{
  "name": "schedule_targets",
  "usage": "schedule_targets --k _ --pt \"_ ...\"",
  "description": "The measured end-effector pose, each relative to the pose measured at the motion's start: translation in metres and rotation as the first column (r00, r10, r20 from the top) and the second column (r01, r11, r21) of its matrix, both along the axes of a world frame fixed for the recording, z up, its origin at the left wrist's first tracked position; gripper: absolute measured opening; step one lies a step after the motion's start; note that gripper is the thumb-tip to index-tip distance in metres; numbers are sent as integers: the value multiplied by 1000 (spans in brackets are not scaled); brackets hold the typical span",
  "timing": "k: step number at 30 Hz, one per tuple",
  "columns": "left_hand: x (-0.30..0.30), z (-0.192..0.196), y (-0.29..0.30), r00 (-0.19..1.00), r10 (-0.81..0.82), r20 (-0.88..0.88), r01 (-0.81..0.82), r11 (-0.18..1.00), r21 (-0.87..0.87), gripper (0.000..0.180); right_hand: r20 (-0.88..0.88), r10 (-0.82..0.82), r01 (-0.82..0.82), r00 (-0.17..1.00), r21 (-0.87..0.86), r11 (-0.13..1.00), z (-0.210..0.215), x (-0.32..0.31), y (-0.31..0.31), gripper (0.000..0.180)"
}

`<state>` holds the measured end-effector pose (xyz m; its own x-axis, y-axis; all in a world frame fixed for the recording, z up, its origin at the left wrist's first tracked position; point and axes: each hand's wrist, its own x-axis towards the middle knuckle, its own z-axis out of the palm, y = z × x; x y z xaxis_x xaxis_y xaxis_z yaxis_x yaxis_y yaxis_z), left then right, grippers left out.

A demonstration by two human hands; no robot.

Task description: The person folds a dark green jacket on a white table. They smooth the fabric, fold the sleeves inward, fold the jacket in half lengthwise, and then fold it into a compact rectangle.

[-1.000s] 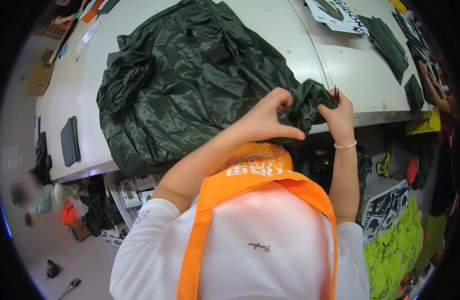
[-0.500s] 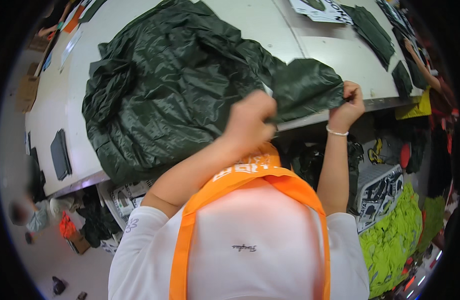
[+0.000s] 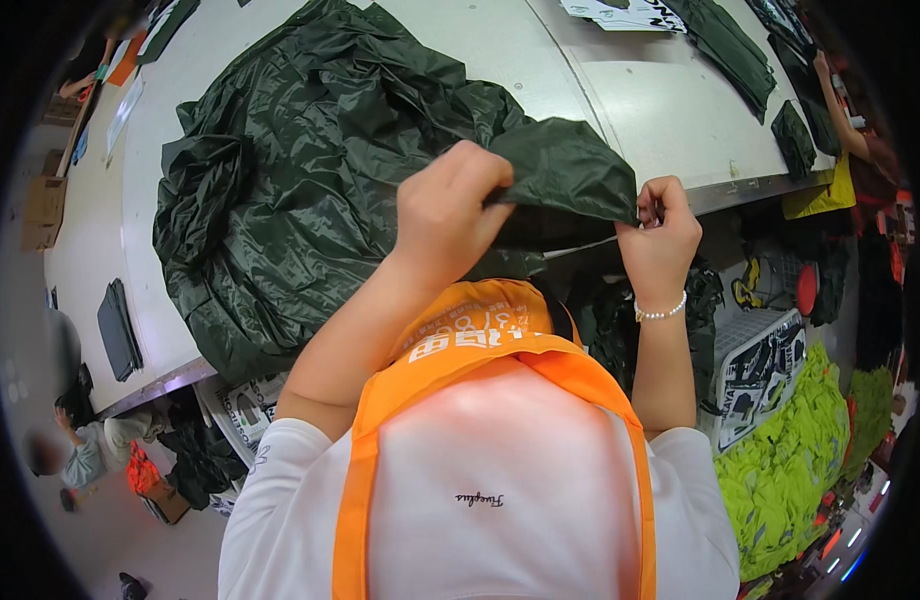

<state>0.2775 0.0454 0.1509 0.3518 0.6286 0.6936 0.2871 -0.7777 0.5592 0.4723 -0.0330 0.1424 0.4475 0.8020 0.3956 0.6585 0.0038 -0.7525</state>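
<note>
A dark green raincoat (image 3: 310, 190) of thin, shiny fabric lies crumpled over the near side of the table. A sleeve-like part of it (image 3: 570, 165) stretches to the right and is lifted off the surface near the table's front edge. My left hand (image 3: 448, 205) is closed, pinching the fabric at the inner end of this part. At its outer end, the fingertips of my right hand (image 3: 660, 235) grip the corner; a beaded bracelet circles that wrist. Between both hands the fabric hangs in a taut, slightly arched strip. Its underside is in shadow.
Folded dark green pieces (image 3: 725, 55) and a printed sheet (image 3: 620, 15) lie at the far right of the white table (image 3: 670, 120). A folded dark item (image 3: 120, 330) rests at the left. Below right are a white basket (image 3: 765, 345) and heaped lime-green fabric (image 3: 785, 460).
My left hand has moved left and up and now pinches the raincoat's fabric. My right hand has come left and slightly down, bringing the lifted part closer to me.
</note>
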Motion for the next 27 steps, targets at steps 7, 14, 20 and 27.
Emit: schedule_targets --k 7,14,20,27 --pt "-3 -1 -2 996 -60 -60 66 994 88 28 -343 310 -339 887 -27 940 18 -4 -20 37" --pt "1 2 -7 994 -99 -44 104 986 132 27 -450 350 -467 821 -179 866 36 -15 -20 15" --pt "1 -1 -8 993 -105 -54 112 981 159 26 -471 366 -506 803 -213 836 35 -16 -18 18" --pt "-6 -20 -34 787 -600 -145 483 744 -461 30 -150 248 -283 957 -301 910 -43 63 65 25"
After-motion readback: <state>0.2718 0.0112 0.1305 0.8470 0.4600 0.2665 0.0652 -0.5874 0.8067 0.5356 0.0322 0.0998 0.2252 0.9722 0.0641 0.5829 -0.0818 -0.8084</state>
